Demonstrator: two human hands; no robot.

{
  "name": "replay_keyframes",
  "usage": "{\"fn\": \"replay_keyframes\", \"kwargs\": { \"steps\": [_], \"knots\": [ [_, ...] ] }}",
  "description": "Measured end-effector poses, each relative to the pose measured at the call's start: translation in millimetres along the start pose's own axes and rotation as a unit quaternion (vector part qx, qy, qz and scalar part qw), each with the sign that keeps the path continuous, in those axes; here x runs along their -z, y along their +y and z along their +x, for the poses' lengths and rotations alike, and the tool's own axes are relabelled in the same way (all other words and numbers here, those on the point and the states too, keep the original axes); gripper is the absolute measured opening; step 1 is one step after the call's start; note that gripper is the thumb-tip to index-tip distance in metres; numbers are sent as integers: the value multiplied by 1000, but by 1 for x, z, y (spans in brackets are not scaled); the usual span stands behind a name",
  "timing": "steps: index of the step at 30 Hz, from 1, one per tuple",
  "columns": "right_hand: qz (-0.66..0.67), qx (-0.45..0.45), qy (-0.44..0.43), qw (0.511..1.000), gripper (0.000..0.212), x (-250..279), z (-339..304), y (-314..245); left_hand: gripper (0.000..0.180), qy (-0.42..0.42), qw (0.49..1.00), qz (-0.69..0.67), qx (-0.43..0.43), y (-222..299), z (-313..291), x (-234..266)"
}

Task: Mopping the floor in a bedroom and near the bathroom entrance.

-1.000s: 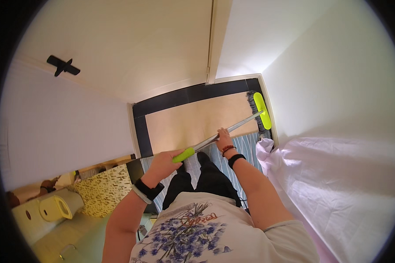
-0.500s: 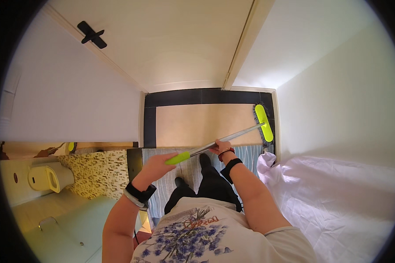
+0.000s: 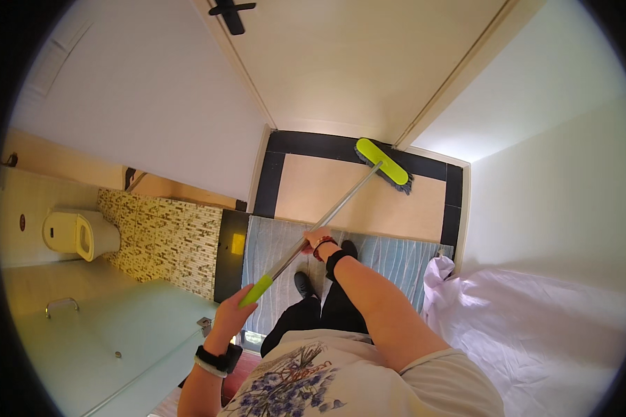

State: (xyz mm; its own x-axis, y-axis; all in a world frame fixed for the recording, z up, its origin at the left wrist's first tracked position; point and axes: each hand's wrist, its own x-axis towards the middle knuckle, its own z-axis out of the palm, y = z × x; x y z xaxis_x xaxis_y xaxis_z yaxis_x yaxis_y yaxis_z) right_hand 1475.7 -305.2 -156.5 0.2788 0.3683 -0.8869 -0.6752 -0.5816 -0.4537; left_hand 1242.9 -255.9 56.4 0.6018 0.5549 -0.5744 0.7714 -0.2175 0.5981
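Toilet (image 3: 85, 235) stands left; both hands (image 3: 234, 316) grip mop (image 3: 391, 169).

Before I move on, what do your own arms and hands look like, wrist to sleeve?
Both hands are gloveless and the forearms bare. Near the left hand, the wrist wears a black band with a pale strap beside it. By the right hand sit a thin red bracelet and a wide black cuff. The right sleeve is short and pale.
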Motion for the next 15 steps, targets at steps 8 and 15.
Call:
{"fn": "replay_keyframes", "kwargs": {
  "steps": [8, 15],
  "knots": [
    [-118, -5, -146, 982, 23, -87, -35, 54, 52, 53, 996, -51, 51, -61, -100, 3],
    [-48, -146, -272, 950, 25, -132, -69, 109, 52, 29, 969, -167, 183, -72, -179, 13]
  ]
}}
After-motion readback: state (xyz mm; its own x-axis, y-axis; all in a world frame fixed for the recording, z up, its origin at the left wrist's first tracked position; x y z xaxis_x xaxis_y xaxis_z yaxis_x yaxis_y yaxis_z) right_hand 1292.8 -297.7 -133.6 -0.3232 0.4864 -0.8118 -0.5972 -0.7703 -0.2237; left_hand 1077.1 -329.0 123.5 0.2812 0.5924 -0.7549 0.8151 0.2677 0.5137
